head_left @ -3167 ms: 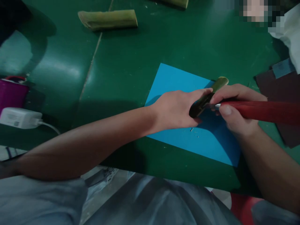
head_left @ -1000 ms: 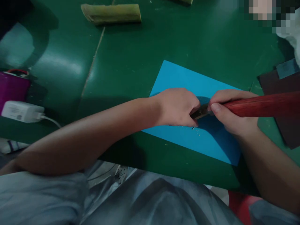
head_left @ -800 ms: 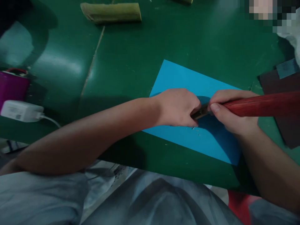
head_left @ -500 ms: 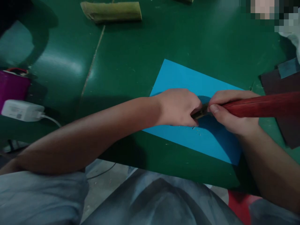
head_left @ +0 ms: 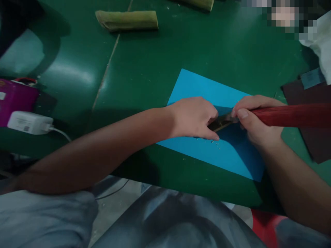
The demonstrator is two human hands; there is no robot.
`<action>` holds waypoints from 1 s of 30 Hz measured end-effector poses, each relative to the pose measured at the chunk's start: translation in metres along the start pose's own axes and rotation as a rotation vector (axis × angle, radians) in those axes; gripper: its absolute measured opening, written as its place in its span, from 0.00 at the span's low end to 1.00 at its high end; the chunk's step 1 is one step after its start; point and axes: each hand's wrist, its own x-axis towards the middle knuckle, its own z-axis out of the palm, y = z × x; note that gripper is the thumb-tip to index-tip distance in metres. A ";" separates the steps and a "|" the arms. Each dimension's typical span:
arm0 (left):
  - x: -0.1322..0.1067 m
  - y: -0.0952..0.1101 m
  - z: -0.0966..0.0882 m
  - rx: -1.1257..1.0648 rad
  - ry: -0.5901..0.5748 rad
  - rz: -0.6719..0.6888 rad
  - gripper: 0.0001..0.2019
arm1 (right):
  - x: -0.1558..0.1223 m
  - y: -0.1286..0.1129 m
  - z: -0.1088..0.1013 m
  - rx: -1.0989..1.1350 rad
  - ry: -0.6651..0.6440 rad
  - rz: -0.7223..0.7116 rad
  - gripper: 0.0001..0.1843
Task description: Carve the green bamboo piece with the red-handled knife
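Observation:
My left hand (head_left: 194, 117) is closed over a small piece of green bamboo (head_left: 219, 123), pressing it onto a blue sheet of paper (head_left: 207, 89) on the green table (head_left: 155, 69). Only the piece's dark end shows between my two hands. My right hand (head_left: 256, 119) grips a carving tool with a long red wooden handle (head_left: 292, 115); its metal tip rests against the bamboo piece. A few pale shavings (head_left: 216, 142) lie on the blue sheet just below my left hand.
A longer bamboo section (head_left: 128, 20) lies at the back of the table, another (head_left: 199, 3) at the top edge. A purple container (head_left: 14, 100) and a white power adapter (head_left: 29, 122) sit at the left. Dark sandpaper sheets (head_left: 310, 113) lie at the right, near another person's white sleeve (head_left: 319, 41).
Since 3.2 s ago my left hand has closed over the bamboo piece, hiding its far end. Over the last second both hands hold nearly the same place; the view shifted slightly.

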 end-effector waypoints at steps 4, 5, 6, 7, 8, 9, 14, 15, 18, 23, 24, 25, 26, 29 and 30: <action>-0.003 -0.003 0.002 0.046 0.061 0.021 0.20 | -0.004 0.005 0.001 0.033 0.022 -0.026 0.15; -0.004 -0.004 0.004 0.072 0.126 0.040 0.22 | -0.006 0.007 0.001 0.053 0.033 -0.025 0.14; -0.005 -0.006 0.006 0.116 0.201 0.079 0.24 | -0.007 0.009 0.001 0.073 0.046 -0.018 0.13; -0.005 -0.007 0.009 0.173 0.292 0.138 0.26 | -0.008 0.010 0.001 0.090 0.063 -0.017 0.12; -0.006 -0.008 0.011 0.231 0.356 0.196 0.28 | -0.009 0.011 0.001 0.100 0.075 -0.017 0.11; -0.007 -0.009 0.013 0.276 0.369 0.270 0.29 | -0.010 0.012 0.002 0.102 0.082 -0.016 0.11; -0.006 -0.015 0.017 0.309 0.452 0.398 0.28 | -0.008 0.011 0.004 0.070 0.072 -0.074 0.11; -0.006 -0.017 0.017 0.311 0.470 0.409 0.28 | -0.007 0.011 0.004 0.059 0.072 -0.095 0.11; -0.007 -0.024 0.023 0.295 0.526 0.437 0.26 | -0.004 0.008 0.005 0.018 0.072 -0.132 0.12; -0.014 -0.020 0.037 0.077 0.715 0.494 0.24 | -0.006 -0.005 0.006 -0.161 -0.022 -0.188 0.12; -0.016 -0.015 0.038 0.086 0.677 0.485 0.24 | -0.007 -0.008 0.006 -0.242 -0.045 -0.217 0.11; -0.018 -0.009 0.039 0.098 0.619 0.452 0.23 | -0.009 -0.010 0.007 -0.332 -0.059 -0.256 0.12; -0.020 -0.003 0.038 0.103 0.597 0.465 0.23 | -0.010 -0.013 0.008 -0.424 -0.070 -0.298 0.12; -0.028 0.007 0.034 0.139 0.568 0.513 0.22 | -0.014 -0.016 0.011 -0.596 -0.084 -0.398 0.15; -0.032 0.008 0.033 0.130 0.554 0.495 0.22 | -0.014 -0.017 0.012 -0.605 -0.085 -0.404 0.14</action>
